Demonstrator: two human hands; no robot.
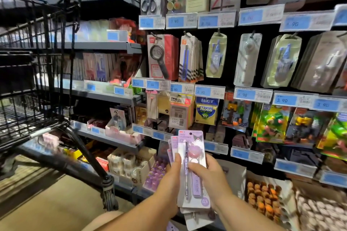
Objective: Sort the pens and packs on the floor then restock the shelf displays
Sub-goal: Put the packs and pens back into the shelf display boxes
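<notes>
Between my two hands stands a fan of purple-and-white carded pen packs (193, 142), long axis upright. Their top edges lean away from me toward the black peg wall (231, 62) hung with stationery. My left grip (170, 180) clasps the fan from its left side, thumb lying on the front card. My right grip (210, 174) pinches the front pack from the right, thumb across the clear blister that holds the pen.

Both grips sit level on the lower half of the packs, so the tops with their hang holes are free, and the hooks lie up and ahead of them. I judge the right grip better placed to peel the front pack off and carry it forward. Which peg is theirs I cannot tell.

Down and left of my left grip, an open brown cardboard display box (146, 172) holds rolls of tape. Further left stands a black wire shopping cart (37, 62); what it holds I cannot make out.
</notes>
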